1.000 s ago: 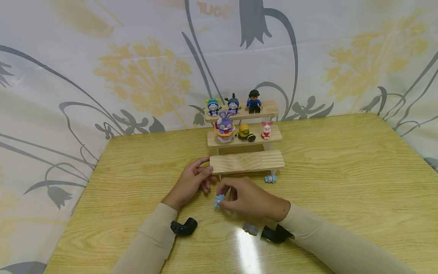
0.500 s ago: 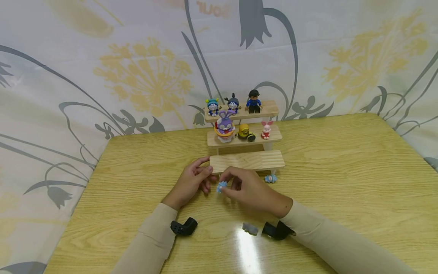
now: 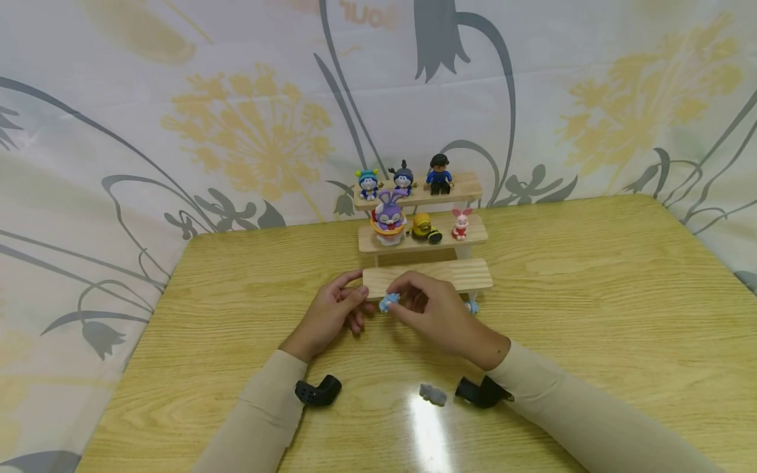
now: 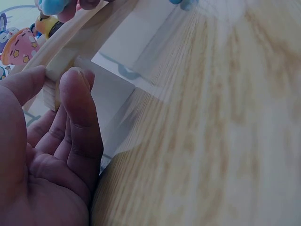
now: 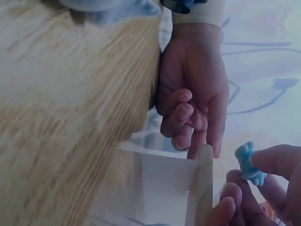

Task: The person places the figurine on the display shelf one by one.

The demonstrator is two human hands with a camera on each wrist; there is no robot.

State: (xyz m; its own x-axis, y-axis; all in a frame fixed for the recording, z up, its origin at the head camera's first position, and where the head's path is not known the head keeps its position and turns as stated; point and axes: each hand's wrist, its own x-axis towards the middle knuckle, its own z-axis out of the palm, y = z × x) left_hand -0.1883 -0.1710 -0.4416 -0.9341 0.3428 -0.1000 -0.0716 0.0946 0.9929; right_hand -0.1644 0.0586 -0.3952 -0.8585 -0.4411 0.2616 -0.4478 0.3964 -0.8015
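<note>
My right hand point(image 3: 434, 312) pinches a small light-blue figurine point(image 3: 389, 302) between thumb and fingers. It is at the front edge of the lowest step, toward its left end; in the right wrist view the blue figurine point(image 5: 247, 162) is beside the board's edge. My left hand point(image 3: 334, 312) grips the left end of the wooden tiered display stand point(image 3: 455, 274) at that lowest step, thumb point(image 4: 77, 101) in front and index finger behind. A second light-blue figurine point(image 3: 471, 307) lies on the table by the stand's right leg, partly hidden by my right hand.
On the top step stand several figurines, one a dark-haired toy man point(image 3: 439, 175). The middle step holds a purple rabbit point(image 3: 389, 217), a yellow-and-black figurine point(image 3: 422, 227) and a pink pig point(image 3: 460, 225). A grey figurine point(image 3: 433, 394) lies near the front of the table point(image 3: 591, 295).
My right hand has carried the light-blue figurine forward and slightly right, from the table in front of the stand up to the lowest step's edge. The left hand has stayed put.
</note>
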